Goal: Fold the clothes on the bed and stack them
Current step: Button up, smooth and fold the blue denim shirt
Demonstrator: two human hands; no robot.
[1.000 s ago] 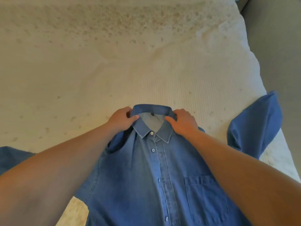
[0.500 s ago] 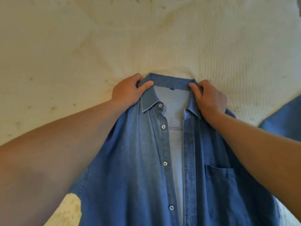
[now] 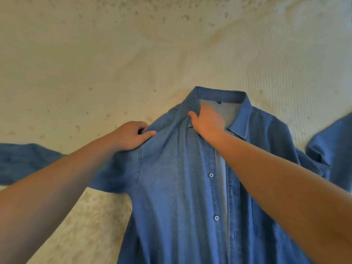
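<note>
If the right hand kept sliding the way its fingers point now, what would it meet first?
The right hand lies inside the open neck of the denim shirt, fingers aimed up toward the back of the collar. It would likely meet that collar band first, then the bedspread beyond. The hand is motion-blurred, so the direction is approximate.

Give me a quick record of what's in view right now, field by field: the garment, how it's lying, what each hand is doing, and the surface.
garment: blue denim shirt, button-front, chest pocket
lay: face up on the bed, collar away from the person, front partly open, sleeves spread to both sides
left hand: pinches the shirt's shoulder fabric
right hand: at the collar opening, on the placket edge; grip blurred
surface: cream bedspread with small speckles
folding: not begun
</note>
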